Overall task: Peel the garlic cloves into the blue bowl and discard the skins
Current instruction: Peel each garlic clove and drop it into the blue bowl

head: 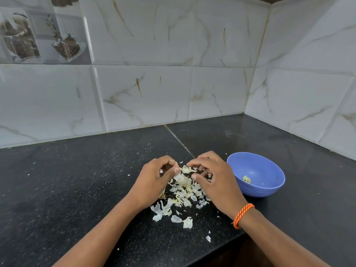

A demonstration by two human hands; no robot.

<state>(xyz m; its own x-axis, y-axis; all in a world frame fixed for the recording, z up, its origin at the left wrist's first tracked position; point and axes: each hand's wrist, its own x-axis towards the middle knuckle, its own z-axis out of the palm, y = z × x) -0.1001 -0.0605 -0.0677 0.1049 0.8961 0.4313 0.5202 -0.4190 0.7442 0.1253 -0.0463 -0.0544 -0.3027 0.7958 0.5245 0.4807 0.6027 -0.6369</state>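
Garlic clove, half-skinned (axis unclear), sits pinched between left hand and right hand, over the skins. Blue bowl lies at three o'clock, just beside the right hand, the nearer one.

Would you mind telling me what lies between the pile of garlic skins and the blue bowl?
In the head view, the right hand lies between the garlic skins and the blue bowl, its fingers curled above the pile's far edge.
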